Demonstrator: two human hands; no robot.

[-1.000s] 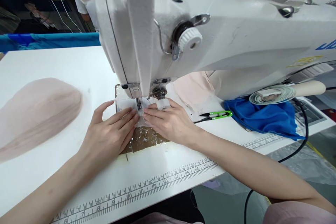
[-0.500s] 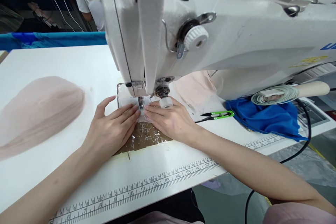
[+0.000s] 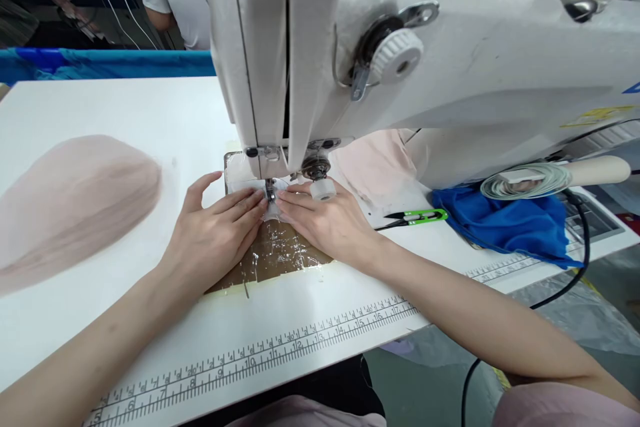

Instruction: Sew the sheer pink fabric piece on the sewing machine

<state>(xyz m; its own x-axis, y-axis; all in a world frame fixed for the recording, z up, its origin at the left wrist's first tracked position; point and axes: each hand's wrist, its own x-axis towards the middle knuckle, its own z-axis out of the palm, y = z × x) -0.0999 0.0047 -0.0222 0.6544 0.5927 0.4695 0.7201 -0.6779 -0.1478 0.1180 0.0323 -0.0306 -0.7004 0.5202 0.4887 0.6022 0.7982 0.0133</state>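
My left hand (image 3: 213, 230) lies flat at the left of the sewing machine's presser foot (image 3: 271, 191), its thumb spread away from the fingers. On the other side, my right hand (image 3: 333, 220) rests flat, fingers stretched toward the foot and partly behind a white knob (image 3: 323, 189). The fingertips of both press on a small piece of thin, pale sheer fabric (image 3: 273, 211) that runs under the foot. Most of that piece is hidden by my hands and the machine head. A brown plate covered with shiny clear tape (image 3: 275, 250) lies under my palms.
A sheer pinkish fabric piece (image 3: 85, 193) lies at the left of the white table (image 3: 165, 103). Pale pink fabric (image 3: 373, 163) sits beneath the machine arm (image 3: 475, 60). Green thread snips (image 3: 423, 215), a blue cloth (image 3: 510, 223) and a coiled tape (image 3: 525, 181) are at right. Another person (image 3: 175, 0) sits beyond.
The view has shifted slightly, and the machine head looks larger. The sheer fabric's near edge has drawn a little closer to the presser foot. Both hands stay flat beside it.
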